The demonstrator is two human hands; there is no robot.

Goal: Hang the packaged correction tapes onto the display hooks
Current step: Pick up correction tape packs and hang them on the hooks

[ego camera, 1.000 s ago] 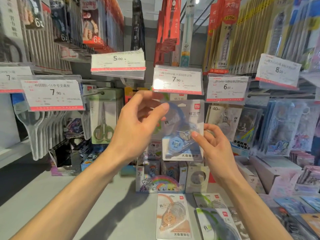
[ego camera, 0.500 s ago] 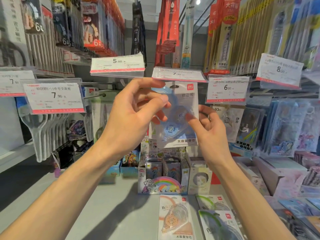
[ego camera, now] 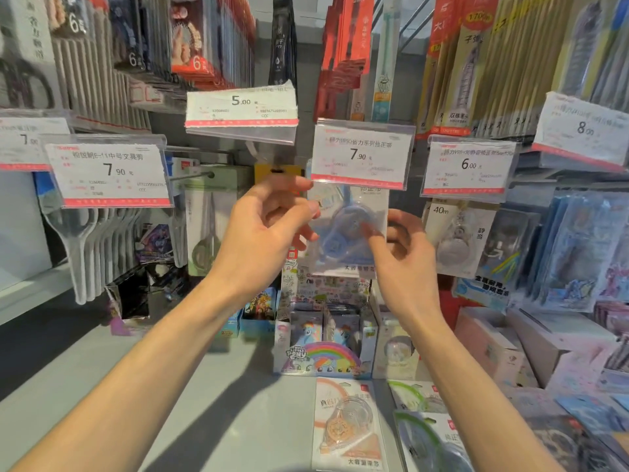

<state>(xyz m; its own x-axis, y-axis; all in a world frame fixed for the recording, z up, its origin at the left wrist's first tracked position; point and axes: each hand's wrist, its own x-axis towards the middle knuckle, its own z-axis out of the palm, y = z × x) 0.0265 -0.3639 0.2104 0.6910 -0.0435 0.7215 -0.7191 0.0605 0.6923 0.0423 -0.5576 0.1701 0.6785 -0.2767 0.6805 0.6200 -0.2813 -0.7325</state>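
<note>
A person's left hand [ego camera: 269,229] and right hand [ego camera: 405,257] are lifting a blue correction tape pack [ego camera: 350,233] higher than a moment ago, its top now tucking behind the 7.90 price tag [ego camera: 362,155], which has dropped back from its tilted-up position. The left hand's thumb and fingers are pinching the pack's upper left edge; the right hand's fingertips are pressing its blister front. The clear-fronted card is hanging upright, blurred by motion. Below, an orange pack [ego camera: 347,427] and green packs [ego camera: 425,434] are lying flat on the grey shelf [ego camera: 238,403].
</note>
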